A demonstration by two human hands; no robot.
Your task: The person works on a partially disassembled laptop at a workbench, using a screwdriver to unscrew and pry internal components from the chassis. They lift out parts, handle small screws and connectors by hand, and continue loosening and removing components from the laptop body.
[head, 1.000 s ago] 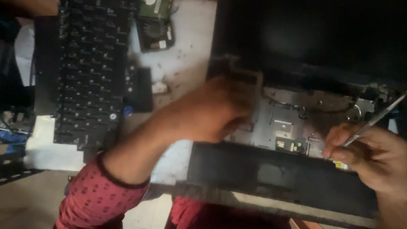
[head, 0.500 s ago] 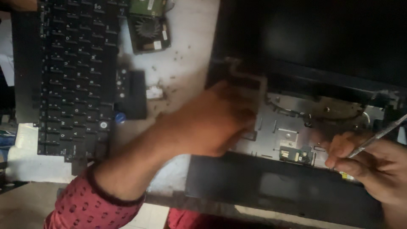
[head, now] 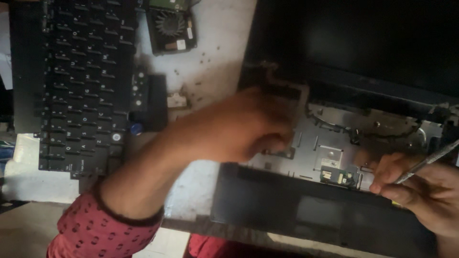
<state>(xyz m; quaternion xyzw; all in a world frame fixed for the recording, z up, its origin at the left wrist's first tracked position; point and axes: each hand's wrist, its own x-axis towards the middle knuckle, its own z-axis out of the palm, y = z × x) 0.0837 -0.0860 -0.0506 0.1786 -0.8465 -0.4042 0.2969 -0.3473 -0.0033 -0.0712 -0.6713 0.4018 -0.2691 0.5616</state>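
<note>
Now, a partly dismantled black laptop [head: 334, 162] lies open on a pale, scuffed worktable [head: 215, 62], its keyboard bay stripped to a bare silver metal plate [head: 325, 153] with a small green circuit board [head: 337, 176] set in it. The dark screen [head: 363, 43] stands at the far side, and the black palm rest with its grey touchpad [head: 320, 212] runs along the near edge.

The left hand [head: 248, 126], coming in from a red patterned sleeve [head: 103, 229], rests on the left part of the plate; it is blurred, the fingers curled together at the metal, and whether they pinch anything cannot be told. It covers the left corner of the bay from view.

The right hand [head: 420, 191] sits at the laptop's near right corner, fingers closed around a thin silver metal tool [head: 428, 162] that slants up toward the right edge of the frame. The tool's working tip is hidden behind the fingers.

Left of the laptop, well apart from it, a removed black keyboard [head: 81, 81] lies on the table. Beyond it sits a square black cooling fan unit [head: 170, 26]. Several small dark screws [head: 198, 71] are scattered on the bare table between keyboard and laptop, near a small whitish part [head: 176, 100].
</note>
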